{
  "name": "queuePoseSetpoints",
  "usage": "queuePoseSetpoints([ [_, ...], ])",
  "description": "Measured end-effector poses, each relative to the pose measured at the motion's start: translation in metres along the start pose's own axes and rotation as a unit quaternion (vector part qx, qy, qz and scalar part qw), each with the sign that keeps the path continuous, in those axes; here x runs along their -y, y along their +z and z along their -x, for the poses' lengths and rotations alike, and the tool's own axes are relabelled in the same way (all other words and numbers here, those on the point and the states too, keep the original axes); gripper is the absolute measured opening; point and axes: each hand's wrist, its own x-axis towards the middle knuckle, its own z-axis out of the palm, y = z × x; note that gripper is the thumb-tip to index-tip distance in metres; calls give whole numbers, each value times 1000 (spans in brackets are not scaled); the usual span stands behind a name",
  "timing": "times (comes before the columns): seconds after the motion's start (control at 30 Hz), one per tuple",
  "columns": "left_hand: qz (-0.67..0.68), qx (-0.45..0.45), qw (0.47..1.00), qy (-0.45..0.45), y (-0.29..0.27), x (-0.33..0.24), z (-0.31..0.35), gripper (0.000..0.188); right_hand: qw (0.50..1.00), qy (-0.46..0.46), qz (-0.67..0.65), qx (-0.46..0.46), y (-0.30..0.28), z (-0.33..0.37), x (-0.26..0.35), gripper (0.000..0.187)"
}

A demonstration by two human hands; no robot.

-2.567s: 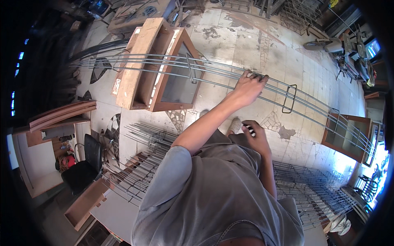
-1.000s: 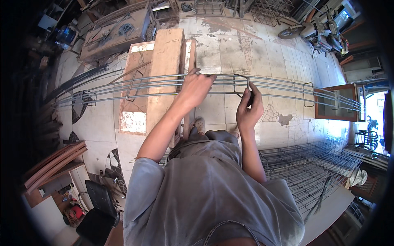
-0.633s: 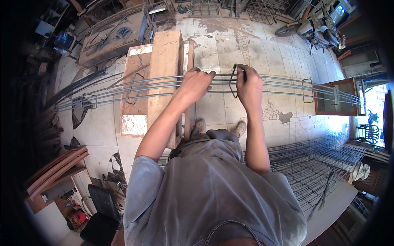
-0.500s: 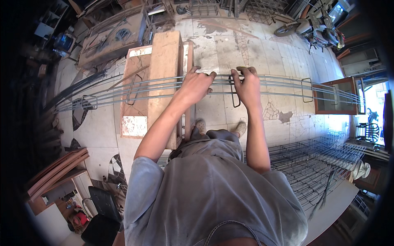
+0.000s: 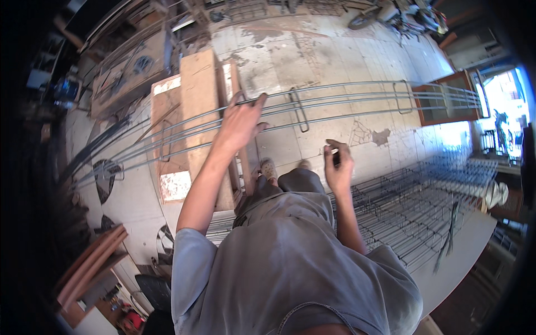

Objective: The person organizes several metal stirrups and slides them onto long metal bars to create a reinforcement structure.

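Several long, thin steel bars [image 5: 352, 96] run side by side across the view from left to right. My left hand [image 5: 240, 124] is on them beside the wooden beam, its fingers over the upper bars and its thumb at the lowest one. A rectangular steel stirrup [image 5: 304, 124] stands around the bars just right of that hand. Another stirrup [image 5: 410, 101] is farther right along them. My right hand [image 5: 340, 167] hangs apart from the bars, nearer my body, with fingers curled. Whatever lies in its dark gap cannot be made out.
The bars pass over a thick wooden beam [image 5: 200, 84]. A wire mesh cage stack [image 5: 413, 195] lies at my right. Stacked boards [image 5: 92, 268] and a black chair [image 5: 153, 290] are at lower left. A motorbike [image 5: 399, 19] stands far right on the tiled floor [image 5: 357, 61].
My right hand has left the stirrup and drawn back toward my body. My left hand remains at the bars. The whole view has shifted and tilted slightly.
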Motion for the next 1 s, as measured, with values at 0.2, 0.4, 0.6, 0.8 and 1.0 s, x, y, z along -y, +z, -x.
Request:
queuePoseSetpoints([
  [0.2, -10, -30, 1000, -1, 8, 1, 2, 68, 998, -4, -34, 50, -10, 10, 16, 18],
  [0.4, -5, 33, 995, -90, 15, 2, 4, 61, 994, 15, -57, 96, -13, 14, 12, 15],
  [0.6, 75, -238, 965, -82, -6, -1, 65, 44, 988, 36, -72, 130, -5, 30, 26, 19],
  [0.8, 171, -399, 877, -207, -75, 60, 171, 33, 967, 10, -130, 219, 2, 52, 94, 20],
  [1.0, 66, -469, 843, -254, -162, 211, 296, 22, 931, -146, -189, 276, 62, 45, 261, 9],
])
